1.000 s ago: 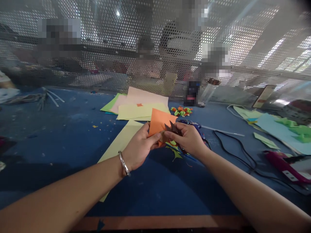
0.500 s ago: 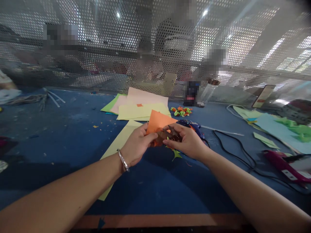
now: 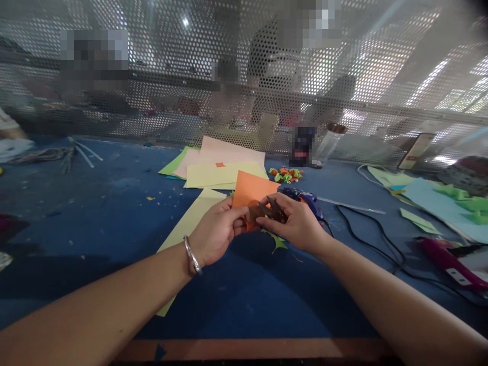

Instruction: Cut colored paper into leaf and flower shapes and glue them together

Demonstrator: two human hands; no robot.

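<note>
My left hand (image 3: 218,227), with a silver bracelet at the wrist, pinches the lower left of an orange sheet of paper (image 3: 252,189) between thumb and fingers. On the sheet's lower part, by my thumb, is a darker brownish patch; whether it is shadow or a second piece I cannot tell. My right hand (image 3: 292,218) is closed around small dark scissors (image 3: 271,209), the blades parted and pointing left at the orange paper. Fingers hide most of the handles. Beneath my right hand, green paper scraps with pointed edges (image 3: 277,242) lie on the blue table (image 3: 244,300).
Behind the hands lie pale yellow and pink sheets (image 3: 229,150) and a pile of small orange and green paper pieces (image 3: 286,175). A blue glue gun (image 3: 310,201) is beside my right hand, its black cord trailing right. A magenta tool (image 3: 452,262) lies farther right. Perforated metal (image 3: 171,117) borders the back.
The scissors have turned slightly, and their parted blades show more clearly against the orange paper. Both hands stay in nearly the same place.
</note>
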